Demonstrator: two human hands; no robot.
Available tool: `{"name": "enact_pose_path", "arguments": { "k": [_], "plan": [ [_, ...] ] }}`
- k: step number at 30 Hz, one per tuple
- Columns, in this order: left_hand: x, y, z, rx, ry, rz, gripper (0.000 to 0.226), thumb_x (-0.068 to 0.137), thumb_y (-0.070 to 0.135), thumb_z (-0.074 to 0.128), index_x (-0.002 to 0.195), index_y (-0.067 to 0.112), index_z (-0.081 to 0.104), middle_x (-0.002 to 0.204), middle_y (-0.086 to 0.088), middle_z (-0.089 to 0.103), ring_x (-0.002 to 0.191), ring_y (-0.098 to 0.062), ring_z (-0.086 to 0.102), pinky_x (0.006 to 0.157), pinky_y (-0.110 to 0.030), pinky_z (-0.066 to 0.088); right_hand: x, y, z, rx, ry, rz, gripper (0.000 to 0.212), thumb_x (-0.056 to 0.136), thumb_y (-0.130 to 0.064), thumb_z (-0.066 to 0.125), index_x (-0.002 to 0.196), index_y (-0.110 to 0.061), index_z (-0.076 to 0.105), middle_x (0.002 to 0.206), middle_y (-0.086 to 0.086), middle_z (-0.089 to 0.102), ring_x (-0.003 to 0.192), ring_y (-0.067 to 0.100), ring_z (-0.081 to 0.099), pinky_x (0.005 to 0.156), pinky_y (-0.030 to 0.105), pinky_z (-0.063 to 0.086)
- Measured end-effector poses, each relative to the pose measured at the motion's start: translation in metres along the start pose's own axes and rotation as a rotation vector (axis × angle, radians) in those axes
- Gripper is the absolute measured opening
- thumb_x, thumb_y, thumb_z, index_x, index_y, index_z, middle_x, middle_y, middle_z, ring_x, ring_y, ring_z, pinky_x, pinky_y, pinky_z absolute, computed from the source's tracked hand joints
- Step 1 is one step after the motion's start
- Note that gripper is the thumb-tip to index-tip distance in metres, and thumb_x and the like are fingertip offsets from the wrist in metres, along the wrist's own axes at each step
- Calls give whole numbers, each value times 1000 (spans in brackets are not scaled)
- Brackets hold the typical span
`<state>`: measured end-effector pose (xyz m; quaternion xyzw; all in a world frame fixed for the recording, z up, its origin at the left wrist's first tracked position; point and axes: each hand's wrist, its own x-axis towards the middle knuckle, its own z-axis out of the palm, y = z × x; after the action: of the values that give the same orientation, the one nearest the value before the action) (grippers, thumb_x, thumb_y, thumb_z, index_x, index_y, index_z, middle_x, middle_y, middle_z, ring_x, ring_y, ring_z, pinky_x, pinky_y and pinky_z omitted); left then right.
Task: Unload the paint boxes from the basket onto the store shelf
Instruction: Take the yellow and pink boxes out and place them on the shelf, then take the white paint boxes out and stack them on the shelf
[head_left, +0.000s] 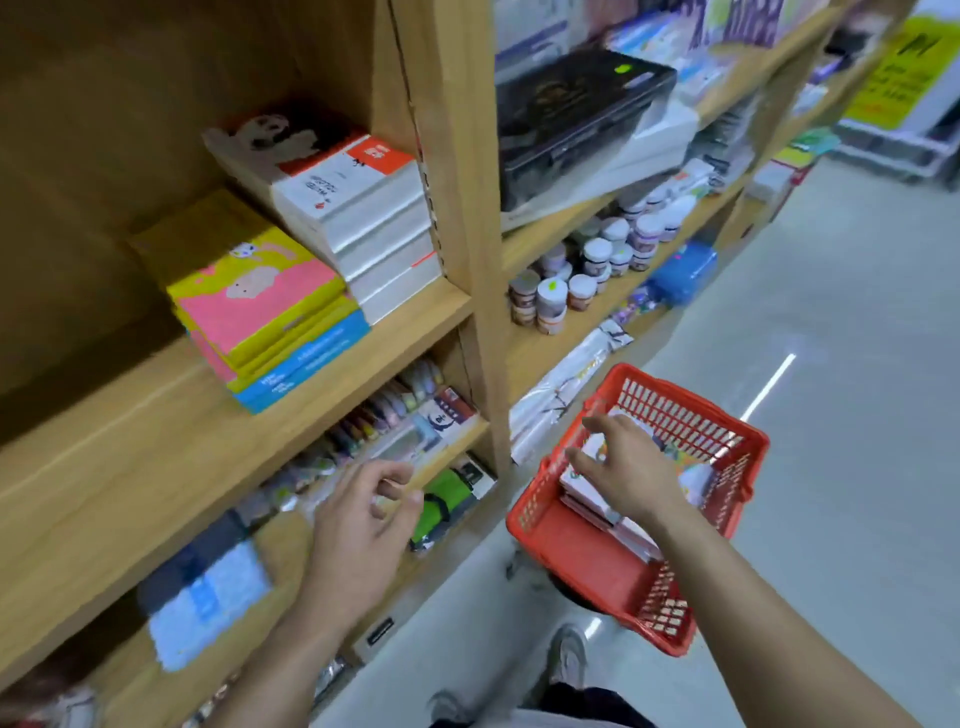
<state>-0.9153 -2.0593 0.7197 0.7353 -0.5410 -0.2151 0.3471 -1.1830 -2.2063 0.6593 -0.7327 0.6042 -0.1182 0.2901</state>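
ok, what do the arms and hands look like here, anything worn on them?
Both arms are bare as far up as the picture shows: no sleeves, gloves, watch, rings or bands visible on the left hand or the right hand. No markings or cables. Fingernails look short and plain, though the picture is a little blurred.

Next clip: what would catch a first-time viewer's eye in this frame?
The red basket at lower right stands out against the pale floor, with the right hand reaching into it onto the paint boxes. On the wooden shelf at upper left sit two stacks, a pink-and-yellow stack and a taller white stack beside it. The left hand hovers empty, fingers loosely curled, in front of the lower shelves.
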Motion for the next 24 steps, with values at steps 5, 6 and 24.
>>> {"name": "enact_pose_path", "arguments": {
  "k": [5, 6, 24],
  "plan": [
    [32, -6, 120, 212, -371, -93, 26, 94, 25, 69, 118, 17, 68, 113, 3, 67, 91, -10, 62, 84, -30, 49, -11, 113, 9, -14, -86, 263, 53, 91, -40, 68, 131, -5, 61, 131, 19, 65, 122, 35, 60, 95, 41, 48],
    [37, -7, 138, 221, -424, -98, 30, 94, 26, 69, 122, 16, 68, 116, 0, 67, 91, -11, 61, 82, -26, 45, -11, 128, 12, -12, -104, 292, 54, 92, -41, 67, 132, -4, 60, 131, 20, 64, 122, 35, 60, 94, 41, 48],
    [67, -114, 453, 111, -564, -534, 79, 92, 39, 69, 155, 5, 35, 154, -19, 50, 141, -33, 50, 115, -46, 38, 119, 302, 145, 96, -117, 500, 61, 91, -40, 63, 142, -9, 49, 140, 19, 50, 128, 42, 48, 102, 45, 41]
  ]
}}
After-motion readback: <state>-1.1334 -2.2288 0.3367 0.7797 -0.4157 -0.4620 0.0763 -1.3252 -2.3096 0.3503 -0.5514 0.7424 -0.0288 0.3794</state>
